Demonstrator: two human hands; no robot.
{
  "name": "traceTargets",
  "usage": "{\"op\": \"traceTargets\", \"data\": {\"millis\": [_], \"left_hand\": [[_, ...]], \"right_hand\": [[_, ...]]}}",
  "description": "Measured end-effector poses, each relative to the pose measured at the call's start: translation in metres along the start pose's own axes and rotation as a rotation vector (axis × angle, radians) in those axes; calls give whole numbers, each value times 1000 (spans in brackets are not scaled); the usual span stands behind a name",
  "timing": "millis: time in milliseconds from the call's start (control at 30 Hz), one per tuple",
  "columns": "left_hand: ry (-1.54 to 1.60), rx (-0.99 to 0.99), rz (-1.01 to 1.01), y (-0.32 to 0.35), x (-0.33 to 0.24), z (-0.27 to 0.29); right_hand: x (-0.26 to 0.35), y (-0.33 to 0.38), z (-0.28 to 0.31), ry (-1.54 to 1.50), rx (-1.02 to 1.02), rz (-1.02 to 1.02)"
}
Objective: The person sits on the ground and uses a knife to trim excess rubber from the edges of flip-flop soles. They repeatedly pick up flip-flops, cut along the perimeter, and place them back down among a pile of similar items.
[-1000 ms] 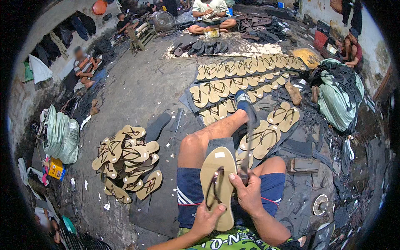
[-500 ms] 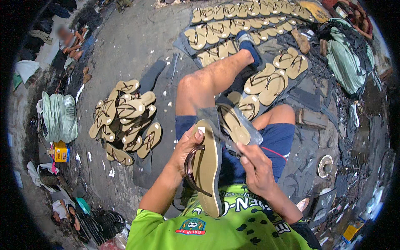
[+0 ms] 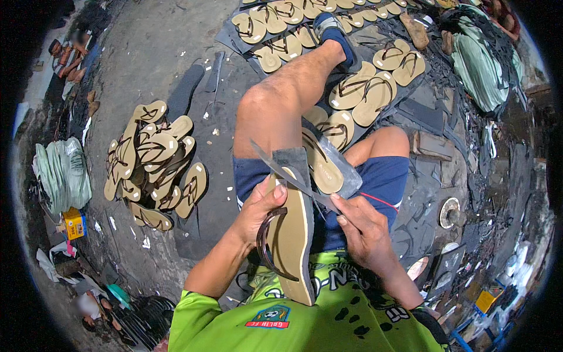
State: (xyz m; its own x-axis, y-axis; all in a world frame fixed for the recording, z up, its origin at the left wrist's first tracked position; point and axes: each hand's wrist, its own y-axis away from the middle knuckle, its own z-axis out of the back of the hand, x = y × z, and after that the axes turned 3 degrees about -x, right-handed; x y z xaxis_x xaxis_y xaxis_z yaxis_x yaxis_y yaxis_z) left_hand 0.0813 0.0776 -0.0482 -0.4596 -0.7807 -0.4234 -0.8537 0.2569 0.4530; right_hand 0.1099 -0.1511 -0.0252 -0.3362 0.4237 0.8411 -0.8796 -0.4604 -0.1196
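My left hand (image 3: 259,211) grips a tan flip-flop sandal (image 3: 293,234) with a dark strap, held on edge over my lap. My right hand (image 3: 360,226) holds a long thin knife (image 3: 287,176) whose blade lies across the sandal's toe end. Under the blade a dark grey sole sheet (image 3: 291,159) sticks up behind the sandal. Another tan sandal (image 3: 321,164) rests on my thigh beside a flat grey piece (image 3: 346,176). My bare leg (image 3: 287,94) stretches forward to a blue shoe (image 3: 334,29).
A heap of tan sandals (image 3: 152,164) lies on the concrete to my left. Rows of sandals (image 3: 281,23) and pairs (image 3: 375,88) lie ahead. Green bundles (image 3: 61,173) (image 3: 484,64) sit at both sides. Black rubber scraps (image 3: 446,176) cover the right.
The view has dropped closer over my lap. The sandal went from flat on my lap to on edge, and the knife now crosses its toe end.
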Motion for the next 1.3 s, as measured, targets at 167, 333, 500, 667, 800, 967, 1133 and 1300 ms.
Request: {"op": "traceTargets", "data": {"millis": [167,333,500,667,800,967,1133,1300], "left_hand": [[6,-61,-22,-4,-1,8],[140,-47,-37,-2,-1,9],[13,-23,6,-5,-6,6],[-78,-53,48,-9,-17,-6],[-109,-101,51,-9,-18,-8],[-126,-105,64,-11,-19,-10],[-273,-117,106,-11,-21,-10],[-241,-90,165,-12,-22,-16]], "right_hand": [[2,-13,9,52,60,28],[-8,21,6,-71,125,26],[-16,18,2,-15,63,6],[-8,-23,3,25,53,7],[2,-42,17,22,151,-33],[4,-59,17,39,224,-45],[6,-78,33,-37,387,-91],[-2,-106,52,-141,551,12]]}}
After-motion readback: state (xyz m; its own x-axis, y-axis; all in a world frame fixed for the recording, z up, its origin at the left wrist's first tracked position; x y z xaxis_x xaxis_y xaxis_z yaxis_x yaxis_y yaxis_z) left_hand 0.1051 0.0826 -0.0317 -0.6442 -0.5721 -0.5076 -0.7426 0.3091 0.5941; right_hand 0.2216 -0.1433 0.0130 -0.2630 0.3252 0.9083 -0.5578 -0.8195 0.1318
